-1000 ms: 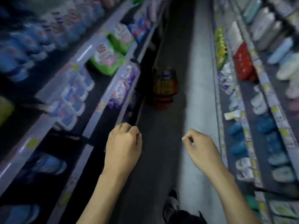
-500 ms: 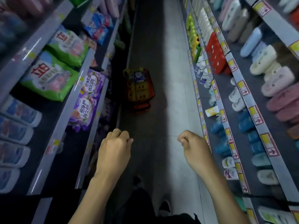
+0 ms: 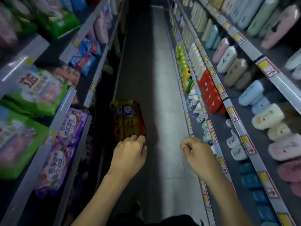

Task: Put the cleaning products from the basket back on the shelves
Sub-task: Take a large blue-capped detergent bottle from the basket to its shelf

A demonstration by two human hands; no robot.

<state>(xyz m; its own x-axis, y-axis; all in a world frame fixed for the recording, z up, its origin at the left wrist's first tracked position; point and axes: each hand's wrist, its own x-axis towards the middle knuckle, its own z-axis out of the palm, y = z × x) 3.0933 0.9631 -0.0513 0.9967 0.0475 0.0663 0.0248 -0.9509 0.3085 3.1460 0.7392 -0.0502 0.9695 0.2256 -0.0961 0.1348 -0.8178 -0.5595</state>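
Observation:
A red shopping basket (image 3: 142, 123) stands on the aisle floor against the left shelving, filled with yellow packs (image 3: 128, 126) and a blue-labelled product (image 3: 127, 110). My left hand (image 3: 128, 155) hovers just in front of the basket's near edge, fingers curled, holding nothing. My right hand (image 3: 197, 154) is out over the floor to the right, fingers also curled and empty. Both hands are apart from the basket. The left shelves (image 3: 71, 101) carry green bags (image 3: 34, 95), purple bags (image 3: 65, 137) and blue packs (image 3: 83, 59).
The right-hand shelving (image 3: 234, 118) holds rows of fluffy slippers, red boxes (image 3: 210, 92) and yellow-green bottles (image 3: 181, 59). A narrow tiled floor (image 3: 156, 66) runs ahead between the two racks. My shoe shows at the bottom of the view.
The view has swung and advanced along the aisle; the basket now lies much nearer, just ahead of my left hand. Both hands stay curled and empty.

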